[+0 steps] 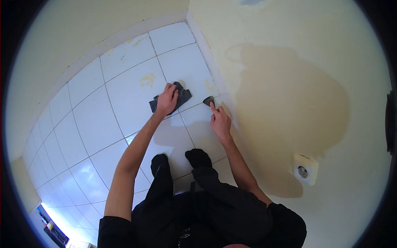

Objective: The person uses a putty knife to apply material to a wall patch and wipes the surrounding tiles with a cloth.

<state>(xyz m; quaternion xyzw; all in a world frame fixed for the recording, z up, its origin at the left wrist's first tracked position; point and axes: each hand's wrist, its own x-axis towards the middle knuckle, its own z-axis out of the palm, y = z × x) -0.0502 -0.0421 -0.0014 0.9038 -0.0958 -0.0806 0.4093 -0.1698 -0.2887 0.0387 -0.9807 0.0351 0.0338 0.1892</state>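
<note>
My left hand (167,100) presses down on a dark cloth (182,96) spread on the white tiled floor (95,120). My right hand (220,121) grips a small scraper (209,100), its dark blade against the floor close to the base of the yellow wall (289,82). Yellowish paint spots (147,79) mark the tile beyond the cloth. Both forearms reach forward from my body, and my black-socked feet (197,157) stand just behind the hands.
A large damp-looking darker patch (289,111) covers the wall on the right. A white wall socket (304,168) sits low on that wall. The room corner (188,18) lies ahead. Some objects lie at the lower left edge (51,229).
</note>
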